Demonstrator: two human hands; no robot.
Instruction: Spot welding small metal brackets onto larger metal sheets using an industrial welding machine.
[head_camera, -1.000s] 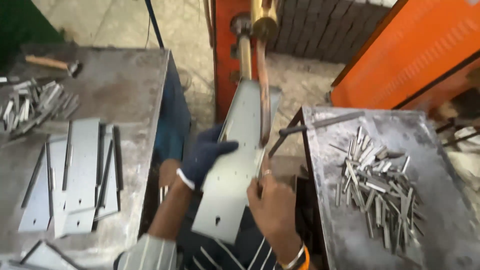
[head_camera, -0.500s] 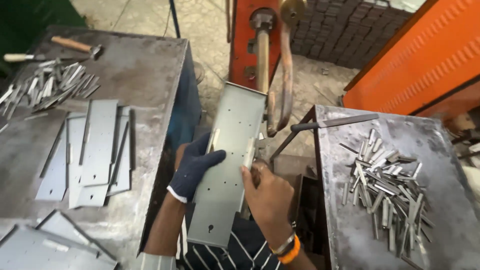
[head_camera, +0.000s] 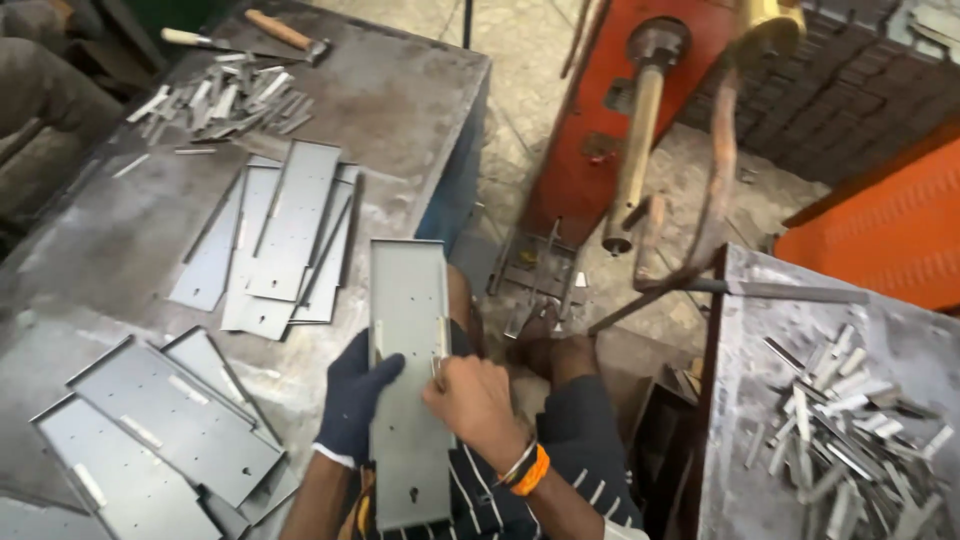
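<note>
1. Two hands on one long grey metal plate (head_camera: 405, 330), held lengthwise over your lap between the two tables.
2. Plate looks stiff, thin, light, probably sharp-edged; grip the long edges mid-length.
3. Your gloved left hand (head_camera: 352, 395) curls closed round the left edge.
4. Your bare right hand (head_camera: 472, 398) pinches shut at the right edge, wrist bent inward.

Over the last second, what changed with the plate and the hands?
The plate came away from the welder's rod, back toward the person's lap. The gloved left hand still holds its left edge; the bare right hand now grips the right edge. The plate stacks and the strips stayed put.
</note>
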